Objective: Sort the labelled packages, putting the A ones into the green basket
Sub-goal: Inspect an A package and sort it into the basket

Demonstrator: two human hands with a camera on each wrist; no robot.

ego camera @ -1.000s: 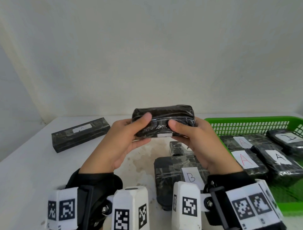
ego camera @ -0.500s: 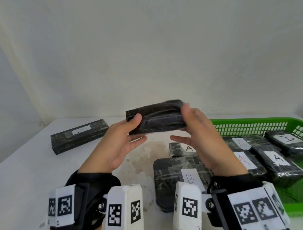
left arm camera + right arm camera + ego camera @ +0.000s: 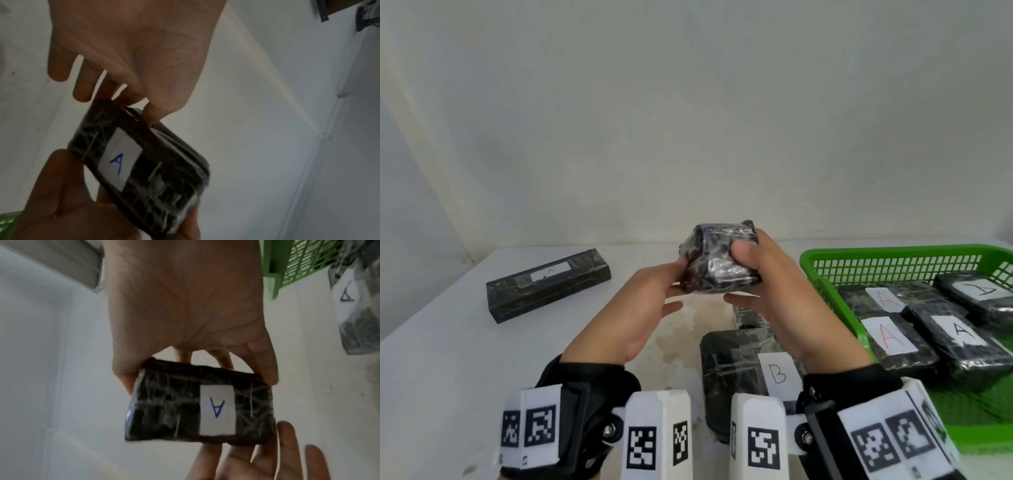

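A black wrapped package [image 3: 717, 270] is held up above the table between both hands, turned end-on to me. My right hand [image 3: 748, 262] grips it, thumb on the near face and fingers behind. My left hand [image 3: 678, 277] pinches its left corner lightly with thumb and forefinger, the other fingers straight below. Its underside carries a white label with a blue A [image 3: 217, 408], also plain on the package [image 3: 141, 164] in the left wrist view. The green basket [image 3: 893, 253] stands at the right with several A-labelled packages [image 3: 890, 339] inside.
A large black package labelled B [image 3: 736, 373] lies on the white table under my wrists. A small package [image 3: 746, 315] sits just beyond it, partly hidden by my right hand. A long black box with an A label [image 3: 548, 284] lies at the far left. A wall rises behind the table.
The package has been turned from lying lengthwise between both hands to end-on. My right hand has taken the main grip, and my left thumb has slid off the front to the left corner.
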